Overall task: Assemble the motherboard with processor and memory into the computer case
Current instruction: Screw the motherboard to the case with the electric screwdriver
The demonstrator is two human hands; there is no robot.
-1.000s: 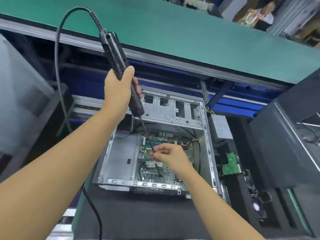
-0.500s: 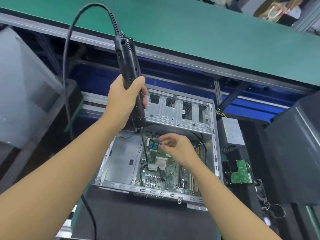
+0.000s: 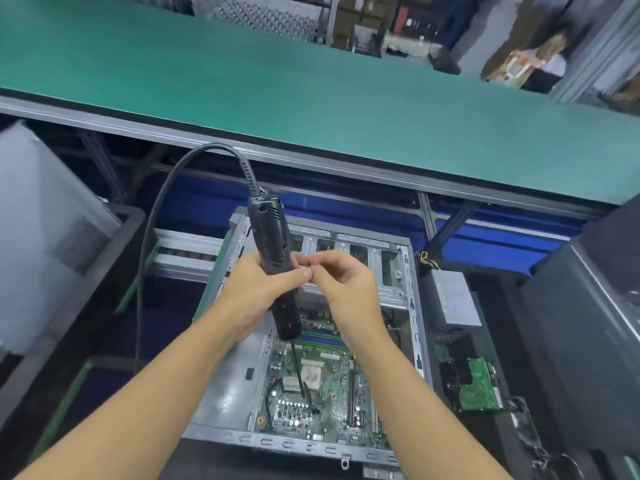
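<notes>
Since the earlier frames the right hand [image 3: 349,289] has lifted out of the computer case [image 3: 223,393] and come up beside the left hand [image 3: 256,296], while the electric screwdriver [image 3: 273,244] has dropped lower over the board. The case lies open on its side on the dark bench [image 3: 214,462] below the green shelf [image 3: 311,98], drive bays at its far edge. The motherboard [image 3: 332,403] lies flat inside, filling the near right corner of the case floor. The left hand is wrapped round the screwdriver's barrel, holding it nearly upright, bit down and clear of the board. The right hand's thumb and fingertips are pinched together against the left thumb; whether a screw sits between them is too small to tell. The processor [image 3: 311,370] sits in its socket mid-board, with no cooler over it. I judge the board placed and screwing-down under way. Which mounting holes are filled cannot be read, nor whether the memory slots [image 3: 318,336] at the board's far edge are populated.
</notes>
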